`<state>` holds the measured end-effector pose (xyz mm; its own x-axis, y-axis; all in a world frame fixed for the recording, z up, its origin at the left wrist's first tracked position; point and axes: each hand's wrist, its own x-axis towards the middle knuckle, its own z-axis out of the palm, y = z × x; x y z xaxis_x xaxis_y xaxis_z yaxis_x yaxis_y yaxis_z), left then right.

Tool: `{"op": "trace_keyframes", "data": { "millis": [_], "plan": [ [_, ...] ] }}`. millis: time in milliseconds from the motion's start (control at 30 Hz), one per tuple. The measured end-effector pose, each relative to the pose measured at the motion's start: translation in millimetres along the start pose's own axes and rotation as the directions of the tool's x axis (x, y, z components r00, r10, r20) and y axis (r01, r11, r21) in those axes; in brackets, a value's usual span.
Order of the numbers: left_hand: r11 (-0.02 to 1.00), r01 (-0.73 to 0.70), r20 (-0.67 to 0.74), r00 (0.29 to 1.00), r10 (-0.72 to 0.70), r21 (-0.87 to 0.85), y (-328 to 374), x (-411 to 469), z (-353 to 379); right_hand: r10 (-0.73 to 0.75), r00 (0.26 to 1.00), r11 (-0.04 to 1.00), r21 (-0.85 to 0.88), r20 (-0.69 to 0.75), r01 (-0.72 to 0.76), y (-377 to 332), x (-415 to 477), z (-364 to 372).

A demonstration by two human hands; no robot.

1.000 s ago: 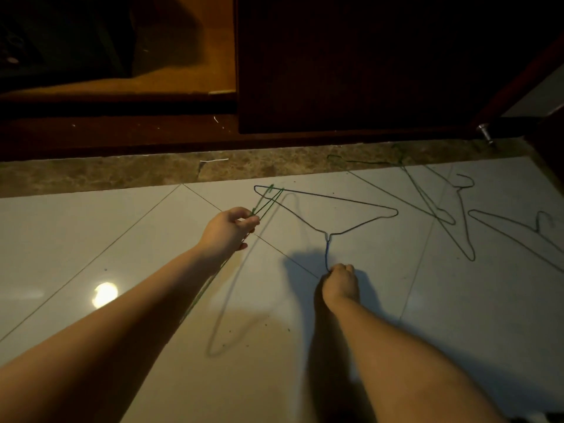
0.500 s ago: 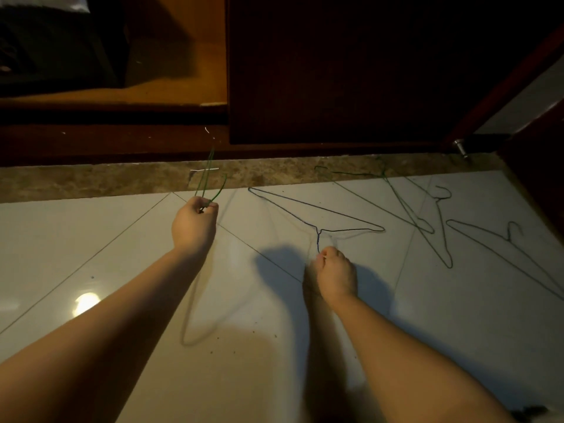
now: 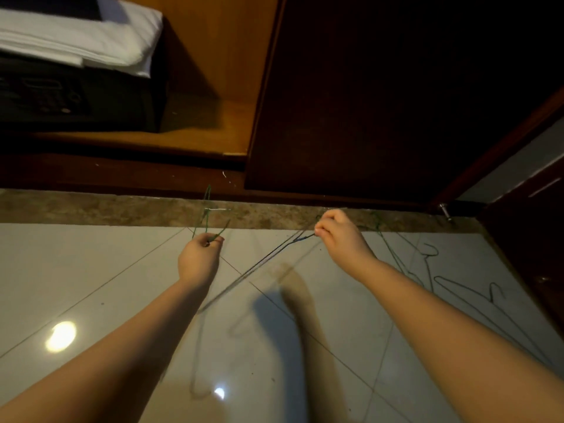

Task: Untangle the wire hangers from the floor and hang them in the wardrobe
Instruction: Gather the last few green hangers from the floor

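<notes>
Item 1. Left hand (image 3: 200, 260), centre of frame: fingers curled, pinching a thin green wire hanger (image 3: 204, 213) near its end. The hanger's wires rise from the fingertips towards the brown stone threshold strip (image 3: 91, 209).

Item 2. Right hand (image 3: 338, 236), right of centre, raised above the floor: fingers closed on the twisted neck of a dark blue wire hanger (image 3: 268, 257). Its wires slant down-left, clear of the tiles, with their shadow below.

Item 3. Further loose wire hangers (image 3: 457, 287), lying flat at right on the glossy white tiled floor (image 3: 91, 270), partly behind the right forearm; some overlap, and whether they are linked cannot be told.

Item 4. Brown wooden wardrobe (image 3: 213, 123), top of frame: open compartment at upper left, dark door (image 3: 366, 87) at upper centre.

Item 5. Black box (image 3: 76, 96) inside the compartment, with folded white cloth (image 3: 76, 35) on top.
</notes>
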<state>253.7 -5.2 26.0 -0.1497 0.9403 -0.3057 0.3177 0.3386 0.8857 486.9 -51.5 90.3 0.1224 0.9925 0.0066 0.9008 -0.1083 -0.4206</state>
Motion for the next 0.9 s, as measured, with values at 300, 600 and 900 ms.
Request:
{"op": "trace_keyframes", "data": {
  "millis": [300, 600, 900],
  "plan": [
    [0.935, 0.156, 0.365, 0.931, -0.030, -0.320, 22.1, -33.5, 6.2, -0.291, 0.956, 0.950, -0.114, 0.026, 0.292, -98.1, 9.5, -31.1],
    [0.845, 0.235, 0.411, 0.911, -0.019, -0.481, 41.3, -36.7, 10.1, -0.194, 0.942, 0.967, 0.108, -0.274, 0.231, -94.4, 4.5, -12.0],
    [0.824, 0.300, 0.471, 0.881, -0.046, -0.481, 52.5, -59.4, 37.2, 0.194, 0.712, 0.323, 0.642, 0.675, -0.695, -61.1, -30.9, 55.9]
  ]
}}
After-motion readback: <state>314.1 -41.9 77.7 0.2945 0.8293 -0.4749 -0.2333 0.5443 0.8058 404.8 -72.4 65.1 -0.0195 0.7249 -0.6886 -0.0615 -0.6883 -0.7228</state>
